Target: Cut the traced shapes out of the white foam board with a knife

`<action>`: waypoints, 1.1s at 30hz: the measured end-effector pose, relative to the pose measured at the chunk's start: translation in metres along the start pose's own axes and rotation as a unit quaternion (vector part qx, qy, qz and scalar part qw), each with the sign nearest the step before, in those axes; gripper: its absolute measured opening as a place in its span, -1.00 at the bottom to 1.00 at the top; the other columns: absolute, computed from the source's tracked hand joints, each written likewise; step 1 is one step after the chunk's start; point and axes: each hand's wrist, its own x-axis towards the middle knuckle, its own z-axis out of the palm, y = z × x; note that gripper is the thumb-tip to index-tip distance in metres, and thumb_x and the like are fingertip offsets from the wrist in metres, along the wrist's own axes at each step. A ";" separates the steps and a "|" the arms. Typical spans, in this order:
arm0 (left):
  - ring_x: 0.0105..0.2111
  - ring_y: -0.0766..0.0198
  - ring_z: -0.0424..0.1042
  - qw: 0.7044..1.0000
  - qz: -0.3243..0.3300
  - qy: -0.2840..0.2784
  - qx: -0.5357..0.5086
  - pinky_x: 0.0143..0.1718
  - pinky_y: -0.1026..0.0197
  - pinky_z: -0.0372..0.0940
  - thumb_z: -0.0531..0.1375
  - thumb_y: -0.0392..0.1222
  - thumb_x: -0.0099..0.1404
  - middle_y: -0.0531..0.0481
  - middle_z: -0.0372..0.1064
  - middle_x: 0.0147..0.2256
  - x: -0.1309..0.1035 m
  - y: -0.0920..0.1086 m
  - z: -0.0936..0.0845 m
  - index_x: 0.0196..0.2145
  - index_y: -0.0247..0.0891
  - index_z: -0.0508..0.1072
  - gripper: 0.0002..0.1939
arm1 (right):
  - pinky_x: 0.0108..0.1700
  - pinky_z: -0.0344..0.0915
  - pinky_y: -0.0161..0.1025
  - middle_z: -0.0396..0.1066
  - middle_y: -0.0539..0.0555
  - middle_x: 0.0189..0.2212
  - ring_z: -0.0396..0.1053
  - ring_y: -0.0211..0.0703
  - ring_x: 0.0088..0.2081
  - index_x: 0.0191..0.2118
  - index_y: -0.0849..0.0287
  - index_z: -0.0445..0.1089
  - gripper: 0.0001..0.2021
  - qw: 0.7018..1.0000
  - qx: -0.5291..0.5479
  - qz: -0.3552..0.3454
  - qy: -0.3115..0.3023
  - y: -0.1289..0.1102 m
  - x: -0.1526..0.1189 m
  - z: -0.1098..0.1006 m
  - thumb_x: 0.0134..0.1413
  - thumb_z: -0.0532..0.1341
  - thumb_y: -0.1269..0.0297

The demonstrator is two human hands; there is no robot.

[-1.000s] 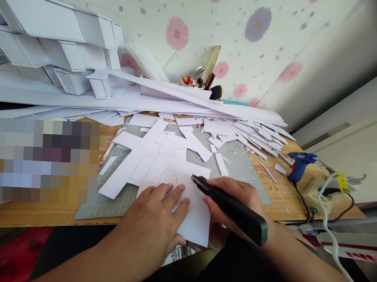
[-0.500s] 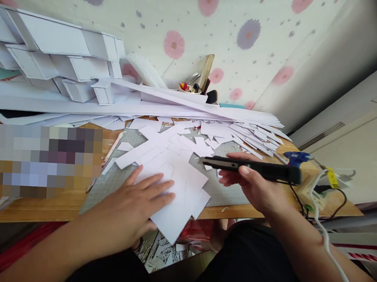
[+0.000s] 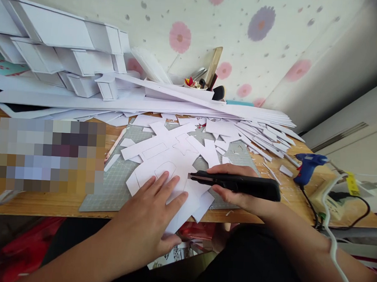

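Note:
A white foam board sheet (image 3: 182,161) with pencilled outlines lies over the front of a grey cutting mat (image 3: 101,197). My left hand (image 3: 160,202) rests flat on it, fingers spread, near the front edge of the table. In my right hand (image 3: 233,185) is a black utility knife (image 3: 252,185), its tip pointing left, just over the sheet beside my left fingers. I cannot tell whether the blade touches the sheet. Under and around this sheet lie other white offcuts (image 3: 210,152).
A folded white board model (image 3: 55,20) stands at the back left. Long white strips (image 3: 265,115) lie along the wall. A blue glue gun (image 3: 310,166) and a white cable (image 3: 326,211) are at the right. A tool holder (image 3: 196,86) stands behind; a blurred patch covers the left.
My right hand has brought the utility knife left and down to the sheet. My left hand has shifted a little right on the sheet, and the view has turned slightly.

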 end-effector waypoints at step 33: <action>0.26 -0.24 0.00 1.000 -0.012 -0.001 -0.025 0.21 -0.27 0.03 0.26 -0.04 0.11 -0.31 0.09 0.25 0.004 0.001 -0.003 0.15 -0.16 0.37 -0.37 | -0.25 0.39 -0.36 0.51 0.07 -0.28 0.45 -0.25 -0.31 -0.04 0.20 0.44 -0.72 0.998 -0.014 -0.025 -0.059 -0.007 -0.003 0.003 0.11 0.28 0.31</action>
